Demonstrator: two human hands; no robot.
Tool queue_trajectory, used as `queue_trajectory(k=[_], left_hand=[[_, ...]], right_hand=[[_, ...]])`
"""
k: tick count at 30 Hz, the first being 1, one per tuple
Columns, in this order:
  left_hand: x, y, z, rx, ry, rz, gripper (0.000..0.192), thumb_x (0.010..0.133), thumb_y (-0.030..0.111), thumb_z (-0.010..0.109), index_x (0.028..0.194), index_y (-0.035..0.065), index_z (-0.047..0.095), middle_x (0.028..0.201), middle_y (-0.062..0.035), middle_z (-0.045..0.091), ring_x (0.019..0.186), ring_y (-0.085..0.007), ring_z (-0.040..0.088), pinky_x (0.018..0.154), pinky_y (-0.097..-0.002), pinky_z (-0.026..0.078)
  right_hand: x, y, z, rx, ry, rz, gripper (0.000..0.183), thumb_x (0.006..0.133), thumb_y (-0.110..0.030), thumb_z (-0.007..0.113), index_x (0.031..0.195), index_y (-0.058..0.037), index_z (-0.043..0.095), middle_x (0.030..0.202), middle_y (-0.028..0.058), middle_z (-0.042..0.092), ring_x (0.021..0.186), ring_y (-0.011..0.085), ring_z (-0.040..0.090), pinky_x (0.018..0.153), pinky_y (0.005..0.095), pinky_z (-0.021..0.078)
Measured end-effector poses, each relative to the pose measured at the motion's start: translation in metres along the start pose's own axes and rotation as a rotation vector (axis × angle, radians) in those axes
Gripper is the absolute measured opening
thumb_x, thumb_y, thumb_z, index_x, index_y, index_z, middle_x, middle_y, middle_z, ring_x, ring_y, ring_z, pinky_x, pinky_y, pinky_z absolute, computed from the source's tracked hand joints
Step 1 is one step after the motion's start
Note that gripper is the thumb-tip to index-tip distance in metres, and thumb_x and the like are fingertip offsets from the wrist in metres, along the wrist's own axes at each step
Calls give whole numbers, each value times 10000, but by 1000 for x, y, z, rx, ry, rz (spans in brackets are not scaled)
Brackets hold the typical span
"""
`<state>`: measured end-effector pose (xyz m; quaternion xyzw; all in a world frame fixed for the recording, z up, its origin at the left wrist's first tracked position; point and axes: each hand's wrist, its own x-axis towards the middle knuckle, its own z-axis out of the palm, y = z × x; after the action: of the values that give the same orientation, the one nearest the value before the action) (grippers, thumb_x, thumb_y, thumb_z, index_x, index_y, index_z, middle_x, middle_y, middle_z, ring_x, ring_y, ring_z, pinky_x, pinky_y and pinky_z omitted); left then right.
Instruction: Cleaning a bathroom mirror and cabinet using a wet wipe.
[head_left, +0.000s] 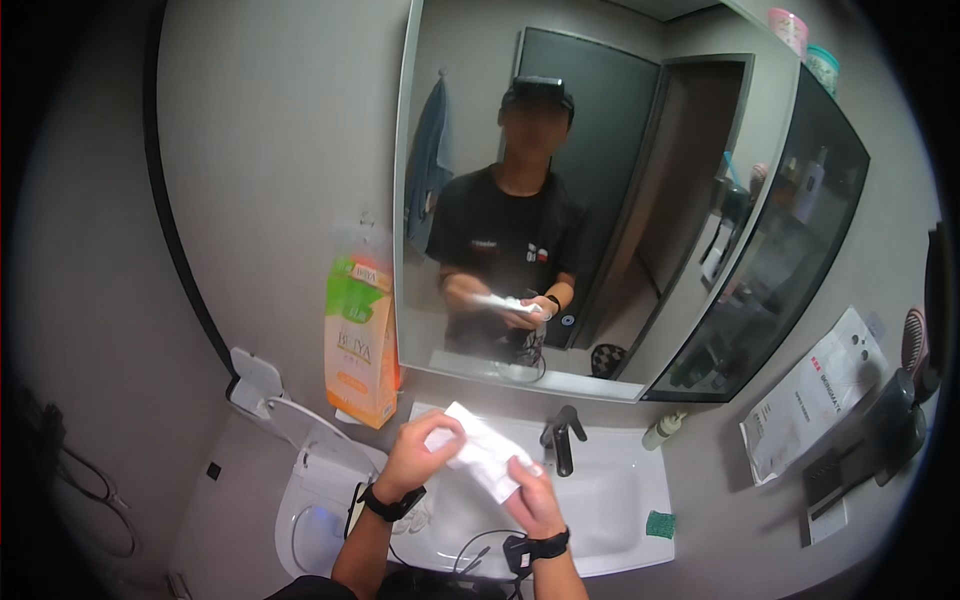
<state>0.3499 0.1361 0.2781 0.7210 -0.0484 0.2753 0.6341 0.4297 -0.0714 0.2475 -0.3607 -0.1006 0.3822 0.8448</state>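
Observation:
Both hands hold a folded white sheet (487, 459), cloth or paper, over the white washbasin (600, 517). My left hand (420, 450) grips its left end, with the thumb and index finger curled together. At the lower right end, my right hand (536, 495) has its thumb on top and its fingers underneath, partly hidden. A black faucet (561, 442) stands at the back of the basin, just beyond the sheet. Crumpled whitish material (414, 517) lies on the basin's left rim, beside my left wrist.
An orange and green tissue pack (360, 345) hangs left of the mirror cabinet (517, 381). The toilet (289, 517) has its lid raised. A pump bottle (664, 430) and a green scouring pad (661, 525) sit on the basin's right. A white packet (814, 397) hangs on the right wall.

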Motion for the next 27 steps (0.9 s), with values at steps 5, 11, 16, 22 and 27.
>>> queue_trajectory(k=[5, 11, 16, 22, 27], left_hand=[[31, -6, -30, -104, 66, -128, 385, 993, 27, 653, 1368, 46, 568, 1251, -72, 626, 916, -130, 688, 691, -245, 568], [77, -44, -65, 284, 585, 117, 543, 990, 94, 666, 1495, 20, 479, 1392, -154, 560, 1197, -255, 588, 1029, -385, 493], [99, -55, -62, 461, 610, 201, 774, 991, 157, 672, 1634, 0, 271, 1600, -263, 375, 1514, -430, 333, 1260, -483, 267], [105, -86, -47, 507, 522, 114, 856, 1022, 264, 638, 1669, -13, 152, 1695, -292, 230, 1575, -432, 248, 1290, -474, 205], [103, -83, -49, 492, 509, 24, 883, 1022, 268, 633, 1673, -14, 108, 1691, -301, 230, 1574, -440, 240, 1292, -479, 194]], right_hand=[[-7, -121, 14, -339, 201, -674, 474, 1105, -114, 528, 1525, 94, 455, 1484, 208, 590, 1334, 269, 605, 1169, 404, 438], [14, -302, 59, -726, 899, -1925, 529, 1114, -61, 445, 1618, 59, 339, 1706, 221, 318, 1582, 295, 313, 1301, 405, 207], [62, -434, 106, -1009, 1020, -2053, 620, 1055, -72, 542, 1620, 59, 322, 1714, 276, 241, 1585, 385, 292, 1283, 421, 257], [96, -496, 168, -1058, 1032, -2114, 713, 925, -155, 759, 1544, 9, 445, 1496, 276, 423, 1359, 433, 479, 1139, 453, 417], [111, -490, 184, -1051, 1186, -2186, 426, 864, -127, 785, 1238, -51, 598, 1278, 193, 512, 1195, 391, 542, 1029, 465, 461]])
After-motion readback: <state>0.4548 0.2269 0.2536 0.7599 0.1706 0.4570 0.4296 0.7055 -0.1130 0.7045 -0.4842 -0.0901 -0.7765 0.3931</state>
